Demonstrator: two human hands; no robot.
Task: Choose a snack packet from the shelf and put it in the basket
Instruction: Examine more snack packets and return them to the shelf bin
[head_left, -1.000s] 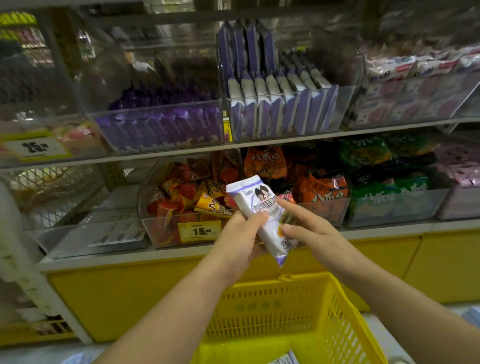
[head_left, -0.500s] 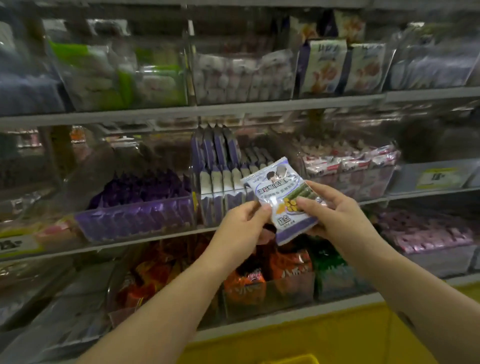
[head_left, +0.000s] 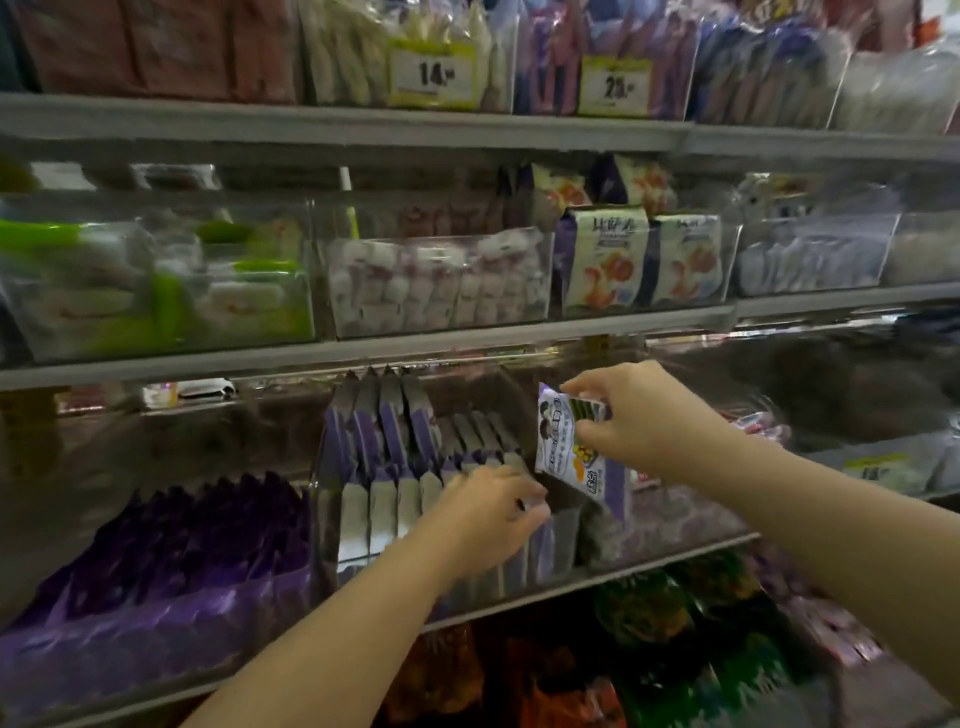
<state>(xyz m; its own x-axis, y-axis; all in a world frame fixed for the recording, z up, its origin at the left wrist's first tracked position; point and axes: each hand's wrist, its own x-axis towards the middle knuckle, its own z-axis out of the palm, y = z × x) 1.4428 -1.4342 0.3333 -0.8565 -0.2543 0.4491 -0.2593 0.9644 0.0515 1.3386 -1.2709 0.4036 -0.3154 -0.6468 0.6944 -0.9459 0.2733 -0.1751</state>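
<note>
Snack packet (head_left: 560, 441) inside right grip (head_left: 644, 422)

Cramped shelf bay, with headroom only over the shorter packets

The grey metal shelf board (head_left: 363, 353) roofs the bay; the tall purple-and-white upright packets (head_left: 387, 415) at the back left of the clear plastic bin (head_left: 323, 525) rise almost to it, leaving little passage there. To their right the rows stand lower and the space under the board is open; there the right hand (head_left: 649, 421) pinches a white-and-purple snack packet (head_left: 566, 441). The left hand (head_left: 488, 514) lies on the front row's tops, just beside a dark free slot (head_left: 563, 501) at the bin's right end. A bin of dark purple packets (head_left: 171, 545) walls the left side.
</note>
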